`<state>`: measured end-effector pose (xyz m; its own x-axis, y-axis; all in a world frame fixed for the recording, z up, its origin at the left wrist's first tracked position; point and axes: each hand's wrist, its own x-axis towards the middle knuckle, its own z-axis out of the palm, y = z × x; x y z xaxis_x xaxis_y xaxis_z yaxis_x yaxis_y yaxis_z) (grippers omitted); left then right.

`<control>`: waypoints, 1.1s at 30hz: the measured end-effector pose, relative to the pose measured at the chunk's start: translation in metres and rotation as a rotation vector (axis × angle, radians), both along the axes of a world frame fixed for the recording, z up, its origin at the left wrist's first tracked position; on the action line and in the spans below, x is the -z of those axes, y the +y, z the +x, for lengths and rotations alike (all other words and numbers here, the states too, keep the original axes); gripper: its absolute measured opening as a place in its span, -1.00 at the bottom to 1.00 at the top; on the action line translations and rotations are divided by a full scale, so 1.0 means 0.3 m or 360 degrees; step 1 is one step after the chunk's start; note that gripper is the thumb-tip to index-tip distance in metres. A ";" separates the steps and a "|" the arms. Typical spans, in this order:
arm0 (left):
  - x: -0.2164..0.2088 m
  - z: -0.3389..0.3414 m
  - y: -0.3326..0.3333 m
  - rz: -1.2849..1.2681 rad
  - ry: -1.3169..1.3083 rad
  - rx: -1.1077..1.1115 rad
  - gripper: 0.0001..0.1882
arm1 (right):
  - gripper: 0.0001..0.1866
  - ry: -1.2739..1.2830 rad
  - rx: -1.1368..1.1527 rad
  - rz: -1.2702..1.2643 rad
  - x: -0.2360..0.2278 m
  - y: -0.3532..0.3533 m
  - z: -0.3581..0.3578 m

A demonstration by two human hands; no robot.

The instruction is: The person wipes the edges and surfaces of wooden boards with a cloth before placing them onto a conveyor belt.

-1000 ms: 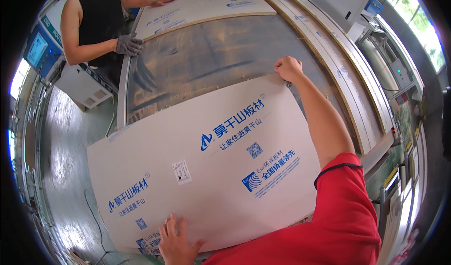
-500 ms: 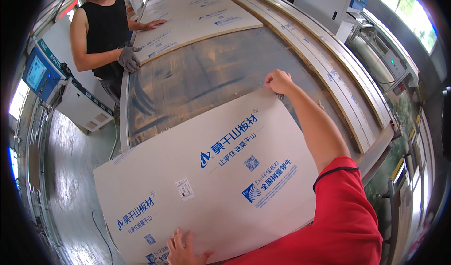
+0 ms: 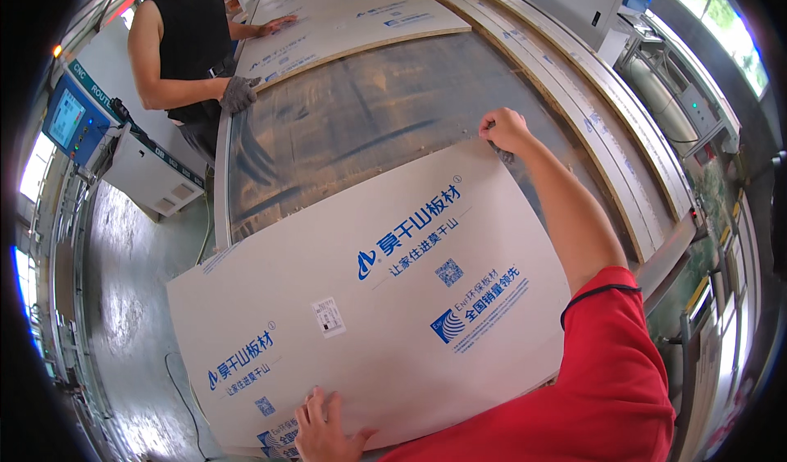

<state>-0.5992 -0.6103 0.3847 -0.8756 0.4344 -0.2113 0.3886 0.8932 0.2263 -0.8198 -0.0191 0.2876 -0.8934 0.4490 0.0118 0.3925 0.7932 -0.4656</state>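
Locate the large white board (image 3: 393,331) with blue print across the near end of the grey machine table (image 3: 459,68), at an angle, with the left end reaching past the side rail (image 3: 223,179) and out over the floor (image 3: 123,298). Note the hands well apart: the left hand (image 3: 324,433) laid on the printed face by the near edge, fingers spread, clamped on nothing visible; the right hand (image 3: 506,130) at the far right corner, fingers curled. Cannot tell, with the fingertips hidden, between a pinch on that corner and a mere rest against it.

For good control, press evenly with the left palm and steer from the corner. Watch the overhanging end: likely to dip or swing under uneven pressure. Avoid scraping through the brownish dust (image 3: 377,77). Leave clearance to the second board (image 3: 344,19) and the co-worker (image 3: 193,36) beside it.
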 end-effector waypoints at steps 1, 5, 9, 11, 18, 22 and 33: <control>-0.002 -0.001 0.005 0.0005 -0.0031 -0.0029 -0.10 | -0.87 0.0036 0.0034 0.0076 0.002 -0.016 -0.008; 0.004 0.004 0.010 -0.0037 0.0030 0.0013 -0.10 | -0.84 0.0106 0.0260 0.0193 -0.015 -0.059 -0.040; 0.000 0.005 0.015 0.0003 0.0031 0.0023 -0.11 | -0.85 0.0030 0.0002 0.0031 -0.040 -0.050 -0.055; 0.002 0.005 0.016 0.0012 0.0027 0.0018 -0.11 | -0.86 0.0007 -0.0180 -0.0007 -0.037 -0.062 -0.053; -0.005 -0.003 0.008 0.0003 0.0044 0.0036 -0.10 | -0.89 -0.0168 -0.0193 0.0222 -0.037 -0.085 -0.055; 0.003 0.002 -0.001 0.0012 0.0034 0.0025 -0.10 | -0.87 0.0082 0.0016 0.0377 -0.008 -0.108 -0.047; -0.004 -0.002 -0.005 0.0064 0.0049 0.0063 -0.12 | -0.90 -0.0236 -0.0273 0.0262 -0.069 -0.088 -0.052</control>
<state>-0.5998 -0.6117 0.3858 -0.8633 0.4765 -0.1664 0.4307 0.8674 0.2492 -0.8352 -0.0455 0.3084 -0.9536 0.2940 -0.0643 0.3002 0.9142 -0.2723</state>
